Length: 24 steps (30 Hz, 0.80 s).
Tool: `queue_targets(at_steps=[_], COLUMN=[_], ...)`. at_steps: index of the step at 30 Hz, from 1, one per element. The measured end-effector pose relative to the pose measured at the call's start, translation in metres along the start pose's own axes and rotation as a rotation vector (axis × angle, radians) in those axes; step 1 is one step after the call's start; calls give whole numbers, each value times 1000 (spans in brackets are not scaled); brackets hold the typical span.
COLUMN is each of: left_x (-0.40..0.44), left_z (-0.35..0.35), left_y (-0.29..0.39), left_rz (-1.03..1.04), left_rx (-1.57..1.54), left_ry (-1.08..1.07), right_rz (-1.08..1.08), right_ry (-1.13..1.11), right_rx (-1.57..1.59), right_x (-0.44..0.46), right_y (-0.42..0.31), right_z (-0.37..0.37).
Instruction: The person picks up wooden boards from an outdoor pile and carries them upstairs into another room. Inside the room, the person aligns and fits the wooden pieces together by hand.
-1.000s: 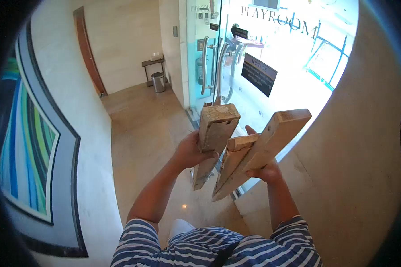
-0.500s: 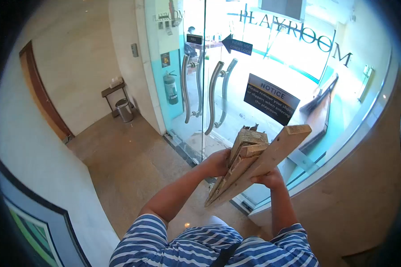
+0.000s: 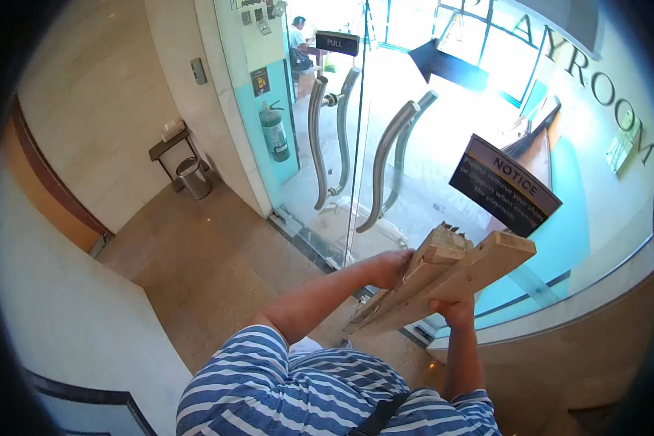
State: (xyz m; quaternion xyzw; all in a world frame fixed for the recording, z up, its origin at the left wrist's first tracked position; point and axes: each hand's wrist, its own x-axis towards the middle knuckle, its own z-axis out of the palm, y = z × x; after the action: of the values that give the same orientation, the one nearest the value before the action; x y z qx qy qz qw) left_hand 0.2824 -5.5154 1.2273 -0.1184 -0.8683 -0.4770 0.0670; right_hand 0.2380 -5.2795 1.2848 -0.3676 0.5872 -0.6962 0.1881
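Observation:
Several rough wooden planks lie bundled together in front of my body, tilted with their far ends up and to the right. The far end of one is splintered. My left hand is closed round the bundle's left side, its fingertips hidden behind the wood. On the right side my right hand grips from below, thumb against the nearest plank. Just beyond the planks stands a glass door with curved metal handles; neither hand touches them.
A "PULL" sign and a notice board are on the glass. Behind it are a fire extinguisher and a seated person. At left stand a metal bin and a small table. A framed picture hangs at lower left.
The view has turned and come closer to the glass door, whose handles look larger. Both hands keep hold of the planks, which now sit lower and further right in view.

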Motion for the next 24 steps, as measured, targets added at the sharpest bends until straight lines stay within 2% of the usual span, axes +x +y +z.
queue_targets(at_steps=[4, 5, 7, 9, 10, 11, 13, 15, 16, 18, 21, 24], left_x=[6, 1, -18, -27, -29, -30, -15, 7, 14, 22, 21, 11], left_z=[-40, -53, -117, -174, -209, -250, -311, -335, -342, -349, -349, -349], left_y=[-16, -18, 18, -3, -26, -43, -61, -85, -100, -121, -130, -112], left_rz=[79, 38, -31, -153, -30, -143, -177, -263, -272, -315, -365, -409], left_rx=[64, 148, 327, 420, 373, 513, 387, -38, 36, -75, -150, -208], left_ry=[-154, -152, -147, 526, 1038, 1335, 1501, 1114, 954, 866, 788, 772], right_rz=[37, 36, 28, 9, 3, 6, 17, 34, 11, -15, -69, -69], right_ry=[119, 133, 172, 222, 269, 313, 387, 448, 436, 414, 532, 534], right_rx=[-40, -97, -152, -147, -160, -174, -174, -146, -184, -256, -417, -122], right_x=[17, 20, 25, 34, 42, 47, 56, 64, 69, 73, 86, 105], right_y=[10, 13, 18, 18, 14, 7, 0, -3, -4, -4, 5, -7], right_z=[31, 38, 52, 68, 78, 89, 112, 130, 136, 145, 154, 169])
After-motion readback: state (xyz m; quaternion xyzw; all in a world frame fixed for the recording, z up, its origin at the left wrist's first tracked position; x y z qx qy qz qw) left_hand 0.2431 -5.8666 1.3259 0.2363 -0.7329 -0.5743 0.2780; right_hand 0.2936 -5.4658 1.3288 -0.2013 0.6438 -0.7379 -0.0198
